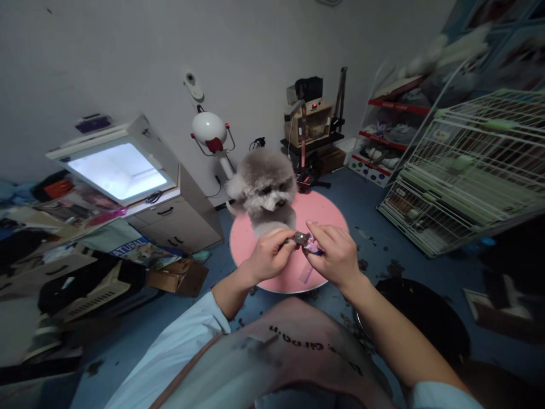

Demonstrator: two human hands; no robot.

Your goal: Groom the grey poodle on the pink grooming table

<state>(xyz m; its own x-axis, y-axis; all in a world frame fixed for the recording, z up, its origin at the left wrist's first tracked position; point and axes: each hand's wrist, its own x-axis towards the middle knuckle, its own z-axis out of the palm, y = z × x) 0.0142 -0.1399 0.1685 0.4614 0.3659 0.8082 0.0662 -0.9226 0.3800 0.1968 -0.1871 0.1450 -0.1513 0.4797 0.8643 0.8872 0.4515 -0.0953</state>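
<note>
A fluffy grey dog [267, 184] sits upright on a round pink table [330, 218], facing me. My right hand [334, 250] is closed around the pinkish-purple handles of pet nail clippers [301, 238]. Their metal head points left, towards my left hand [272, 255]. The thumb and fingers of that hand are pinched together just in front of the dog's chest, at the clipper head. What they pinch is mostly hidden; a small dark bit shows between them. On the table below the clippers lies a small flat strip [305, 272] with a purple edge.
Behind the dog stand a white dryer head [209, 128] on a stand and a wooden box [315, 125] on a shelf. Wire cages [477, 165] fill the right. A lit cabinet [119, 170] and a cardboard box [179, 276] are left. Hair tufts [394, 268] litter the blue floor.
</note>
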